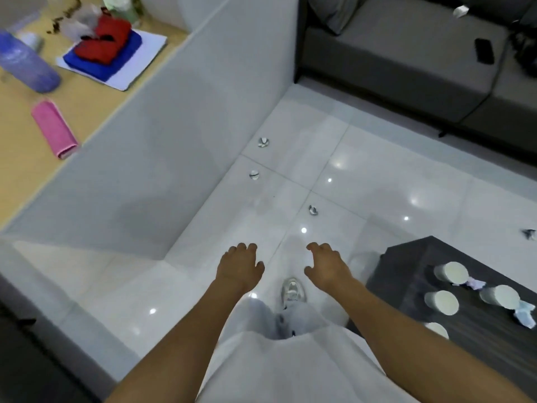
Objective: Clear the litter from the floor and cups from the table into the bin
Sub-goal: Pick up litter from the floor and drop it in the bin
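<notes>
Both hands out over the floor, holding nothing; left hand and right hand loosely curled, apart; three scraps of litter lie on the tiles ahead, well apart; paper cups stand on the dark desk to the right, beside crumpled tissues.

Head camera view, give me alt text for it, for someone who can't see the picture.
A person's empty left hand and right hand reach forward, fingers loosely spread, above a glossy white tiled floor dotted with small crumpled litter. Paper cups and wrappers sit on a dark table at right; a grey sofa stands beyond.
</notes>
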A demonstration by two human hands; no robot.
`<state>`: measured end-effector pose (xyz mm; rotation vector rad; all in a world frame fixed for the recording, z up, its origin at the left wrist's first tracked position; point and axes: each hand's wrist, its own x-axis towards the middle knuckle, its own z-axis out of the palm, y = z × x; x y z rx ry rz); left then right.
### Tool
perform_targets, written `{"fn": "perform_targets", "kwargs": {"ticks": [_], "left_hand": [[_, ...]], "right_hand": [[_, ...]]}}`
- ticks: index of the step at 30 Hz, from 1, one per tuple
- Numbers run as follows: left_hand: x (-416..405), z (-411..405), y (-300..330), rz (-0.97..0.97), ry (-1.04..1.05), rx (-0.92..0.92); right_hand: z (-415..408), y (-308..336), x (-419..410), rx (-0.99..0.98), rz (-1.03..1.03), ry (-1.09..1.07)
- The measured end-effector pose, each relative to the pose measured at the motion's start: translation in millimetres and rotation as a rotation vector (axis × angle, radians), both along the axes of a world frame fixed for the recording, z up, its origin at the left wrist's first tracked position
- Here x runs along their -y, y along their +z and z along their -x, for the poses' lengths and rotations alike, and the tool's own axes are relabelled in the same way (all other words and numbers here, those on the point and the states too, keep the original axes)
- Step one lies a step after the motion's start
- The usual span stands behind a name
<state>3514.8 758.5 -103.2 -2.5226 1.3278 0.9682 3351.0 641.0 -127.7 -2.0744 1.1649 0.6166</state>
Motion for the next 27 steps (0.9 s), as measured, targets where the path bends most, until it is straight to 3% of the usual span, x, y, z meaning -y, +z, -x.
{"fn": "perform_targets", "kwargs": {"ticks": [20, 27], "left_hand": [[258.0, -286.7, -79.2, -0.148, -0.215, -0.002], [336.9, -326.4, -190.3, -0.167, -0.196, -0.05]], "right_hand": [[-262.4, -62.8, 227.2, -0.015, -0.122, -0.275], [-312.5, -165.2, 314.4, -0.007, -0.129, -0.29]]}}
